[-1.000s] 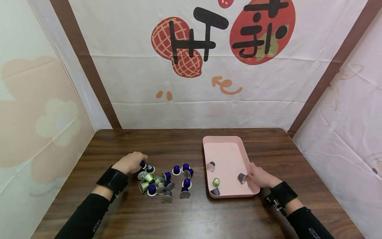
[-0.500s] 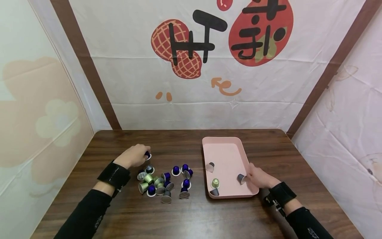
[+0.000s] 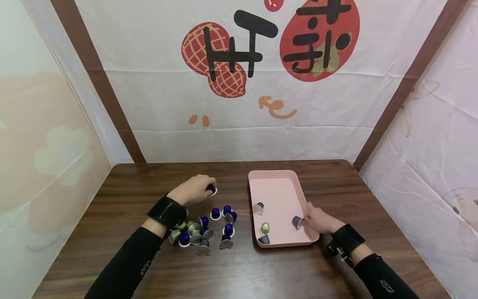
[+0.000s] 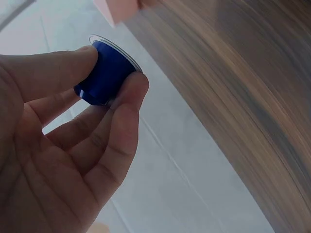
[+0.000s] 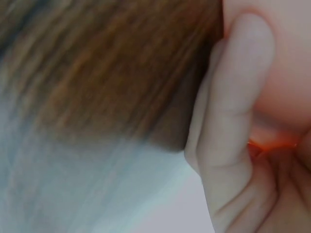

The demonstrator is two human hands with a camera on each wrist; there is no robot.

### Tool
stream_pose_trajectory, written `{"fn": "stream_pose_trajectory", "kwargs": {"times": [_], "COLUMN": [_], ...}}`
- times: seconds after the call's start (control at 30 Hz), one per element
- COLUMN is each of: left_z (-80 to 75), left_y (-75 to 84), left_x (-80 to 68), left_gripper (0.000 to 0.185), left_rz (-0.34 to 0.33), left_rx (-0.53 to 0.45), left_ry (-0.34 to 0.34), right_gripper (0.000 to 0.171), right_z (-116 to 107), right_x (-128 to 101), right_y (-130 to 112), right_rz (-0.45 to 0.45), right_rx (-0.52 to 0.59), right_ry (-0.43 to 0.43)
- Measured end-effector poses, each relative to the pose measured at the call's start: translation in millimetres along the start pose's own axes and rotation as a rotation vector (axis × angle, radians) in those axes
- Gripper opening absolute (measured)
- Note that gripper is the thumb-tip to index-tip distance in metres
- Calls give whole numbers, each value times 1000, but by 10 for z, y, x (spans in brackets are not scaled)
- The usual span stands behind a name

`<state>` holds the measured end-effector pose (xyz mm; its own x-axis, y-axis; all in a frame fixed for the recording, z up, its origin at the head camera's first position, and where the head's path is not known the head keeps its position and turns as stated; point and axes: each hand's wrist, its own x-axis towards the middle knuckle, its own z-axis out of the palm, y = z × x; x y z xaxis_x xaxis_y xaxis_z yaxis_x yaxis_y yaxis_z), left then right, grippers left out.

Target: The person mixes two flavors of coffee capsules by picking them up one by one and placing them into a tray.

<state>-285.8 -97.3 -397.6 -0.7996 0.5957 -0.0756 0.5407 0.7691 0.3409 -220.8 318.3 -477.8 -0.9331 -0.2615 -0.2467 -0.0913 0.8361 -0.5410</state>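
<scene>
Pinching a small blue foil-rimmed coffee capsule [image 4: 104, 73] between my left hand's [image 3: 191, 190] thumb and fingertips, above the brown wooden table [image 3: 239, 265]; my right hand [image 3: 317, 219] grips the pink plastic tray's [image 3: 278, 191] rim beside a grey capsule [image 3: 297, 222], the loose capsule pile [image 3: 201, 230] below my left.

Very close and blurred, my right hand [image 5: 252, 160] fills the right side of the frame. One pale finger [image 5: 238, 97] runs upright from the lower right toward the top, its rounded tip lying against the smooth pink tray [image 5: 286, 63] in the upper right corner. Lower right, the gaps between my curled fingers glow orange-red. Brown wood-grain table [image 5: 107, 68] spreads across the upper left and centre, streaked and out of focus. The lower left fades into a pale grey-white surface [image 5: 73, 194]; I cannot tell what it is.
</scene>
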Motion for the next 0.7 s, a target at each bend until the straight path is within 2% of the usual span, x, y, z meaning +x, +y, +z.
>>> {"fn": "stream_pose_trajectory", "kwargs": {"times": [0.2,0.37,0.47,0.7], "left_z": [33,83,126,224], "left_y": [272,475,584,781], "left_x": [343,549,638,854], "left_gripper": [10,5,5,12], "left_rz": [80,112,116,84], "left_rx": [2,-5,-6,-13], "left_ry": [-23,-33,-41,-82], "right_gripper": [16,18,21,18], "right_z": [1,11,13,19], "right_x": [11,24,30,20], "right_y": [29,18,12,21], "right_rz": [35,22,3,53], "right_rx": [-4,-17,-36,-19], "right_ry": [0,7,14,11]}}
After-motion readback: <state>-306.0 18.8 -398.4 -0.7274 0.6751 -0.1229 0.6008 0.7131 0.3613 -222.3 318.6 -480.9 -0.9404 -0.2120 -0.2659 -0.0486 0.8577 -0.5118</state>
